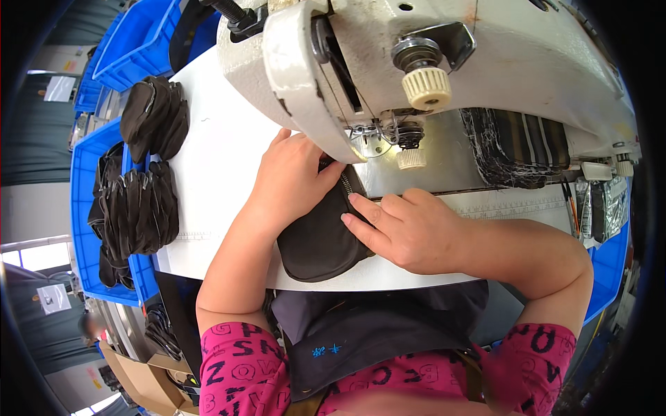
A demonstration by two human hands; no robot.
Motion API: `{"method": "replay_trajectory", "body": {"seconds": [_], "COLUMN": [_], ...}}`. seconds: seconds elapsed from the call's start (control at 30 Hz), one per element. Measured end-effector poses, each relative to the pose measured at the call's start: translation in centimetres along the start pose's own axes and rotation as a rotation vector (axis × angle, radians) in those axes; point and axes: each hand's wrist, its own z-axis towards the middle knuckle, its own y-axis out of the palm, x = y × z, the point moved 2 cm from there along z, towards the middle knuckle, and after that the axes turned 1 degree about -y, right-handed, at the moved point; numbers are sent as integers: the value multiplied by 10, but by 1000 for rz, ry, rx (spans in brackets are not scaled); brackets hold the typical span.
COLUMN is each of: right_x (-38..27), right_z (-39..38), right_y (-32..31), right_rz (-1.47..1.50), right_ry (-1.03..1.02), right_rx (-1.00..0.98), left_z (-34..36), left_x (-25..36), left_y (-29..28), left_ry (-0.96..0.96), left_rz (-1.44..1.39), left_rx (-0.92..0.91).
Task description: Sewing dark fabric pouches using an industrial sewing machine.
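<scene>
A black zippered pouch piece (pixel 319 239), rounded at its near end, lies on the white sewing table below the machine's needle area (pixel 378 145). Its metal zipper (pixel 348 184) runs up along the right side toward the machine. My left hand (pixel 298 177) is closed on the far left part of the pouch piece, thumb along the zipper; some fingertips are hidden behind the machine head. My right hand (pixel 409 229) grips the right edge, with two fingertips near the zipper and the other fingers curled.
The white sewing machine (pixel 305 76) stands over the far side, with tension knobs (pixel 427 87). Dark striped fabric pieces (pixel 520 149) are stacked under its arm. Black pieces (pixel 142 211) fill a blue bin (pixel 83 166) on the left; another pile (pixel 156 118) lies beyond.
</scene>
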Motion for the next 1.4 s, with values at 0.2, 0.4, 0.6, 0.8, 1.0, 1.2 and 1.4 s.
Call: {"method": "replay_trajectory", "body": {"seconds": [0.2, 0.4, 0.6, 0.8, 1.0, 1.2, 1.4], "right_x": [-3, -2, -8, -8, -9, -7, -10], "right_z": [1, -2, -3, -4, -4, -1, -5], "right_y": [-5, 0, 2, 5, 7, 4, 5], "right_rz": [-128, -93, -103, -91, -107, -95, -151], "right_ry": [-13, -18, 12, 40, 69, 40, 15], "right_rx": [7, 69, -19, -30, -26, 2, -89], "left_z": [1, 2, 1, 2, 3, 2, 0], "left_x": [-1, 0, -2, 1, 1, 1, -2], "left_y": [1, 2, 3, 3, 3, 4, 6], "left_ry": [17, -19, -26, -14, 1, 7, -26], "left_rz": [-14, -42, -36, -9, -11, -22, 34], "left_rx": [13, 3, -12, 2, 12, 34, 77]}}
